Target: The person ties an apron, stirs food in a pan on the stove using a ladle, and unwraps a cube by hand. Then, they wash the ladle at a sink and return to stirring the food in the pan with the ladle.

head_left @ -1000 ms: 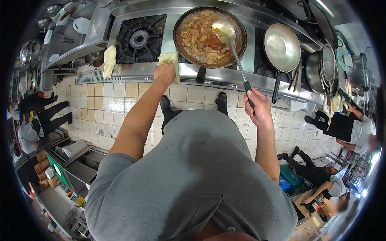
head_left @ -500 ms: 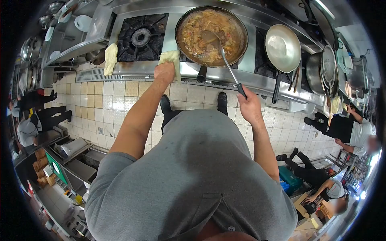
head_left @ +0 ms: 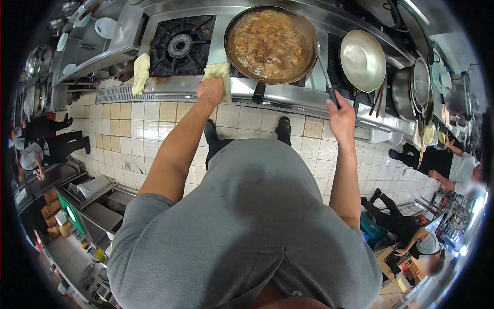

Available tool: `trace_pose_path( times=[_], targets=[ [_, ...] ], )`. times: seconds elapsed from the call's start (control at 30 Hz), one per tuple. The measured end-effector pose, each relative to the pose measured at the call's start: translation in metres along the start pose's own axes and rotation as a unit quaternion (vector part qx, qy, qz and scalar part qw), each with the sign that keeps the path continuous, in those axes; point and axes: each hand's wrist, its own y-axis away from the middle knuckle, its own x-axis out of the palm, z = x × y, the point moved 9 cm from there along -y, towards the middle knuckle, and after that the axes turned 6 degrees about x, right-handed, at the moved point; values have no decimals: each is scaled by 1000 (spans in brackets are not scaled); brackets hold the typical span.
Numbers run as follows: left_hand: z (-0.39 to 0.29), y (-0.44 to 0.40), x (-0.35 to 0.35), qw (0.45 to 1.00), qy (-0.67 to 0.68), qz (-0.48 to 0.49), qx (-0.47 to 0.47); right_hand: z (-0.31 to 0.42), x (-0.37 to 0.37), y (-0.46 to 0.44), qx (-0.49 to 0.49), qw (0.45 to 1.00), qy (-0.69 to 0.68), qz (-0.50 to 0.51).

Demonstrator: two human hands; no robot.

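Note:
A large dark pan (head_left: 312, 69) of saucy brown food sits on the stove at top centre, its short handle pointing toward me. My left hand (head_left: 211, 90) is closed on a pale yellow cloth (head_left: 218, 70) at the stove's front edge, just left of the pan. In my right hand (head_left: 341, 116) is the black handle of a ladle (head_left: 323, 67). Its metal shaft runs up to the pan's right rim, and the bowl is blurred there. My right fingers are wrapped round the handle.
An unused burner (head_left: 180, 46) lies left of the pan, with a folded cloth (head_left: 140, 73) beside it. Right of the pan are a pale frying pan (head_left: 362, 61) and a deep pot (head_left: 403, 90) with strainers. Several people stand at the far left and right.
The ladle has moved from the pan's middle to its right rim, and my right hand has shifted right. My left hand stays on the cloth.

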Motion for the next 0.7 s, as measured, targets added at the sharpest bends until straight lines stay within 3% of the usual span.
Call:
trace_pose_path(
  times=[0.1,0.2,0.4,0.5,0.6,0.63,0.7],
  targets=[
    [1,-2,1,1000,0,-3,-1,-8,11,-31,13,1000,-6,10],
    [0,-2,2,1000,-1,-4,-3,-8,28,-55,87,993,-43,61],
    [0,2,-3,1000,10,-16,-6,28,60,-88,-16,996,18,84],
    [3,0,0,1000,21,-16,-14,59,71,-79,-99,991,66,60],
    [0,3,-7,999,30,-5,-18,78,78,-60,-99,986,120,67],
    [0,4,-9,999,32,3,-20,82,80,-53,-156,980,120,40],
    [0,4,-9,999,33,11,-20,86,82,-40,-164,975,147,42]
  ],
)
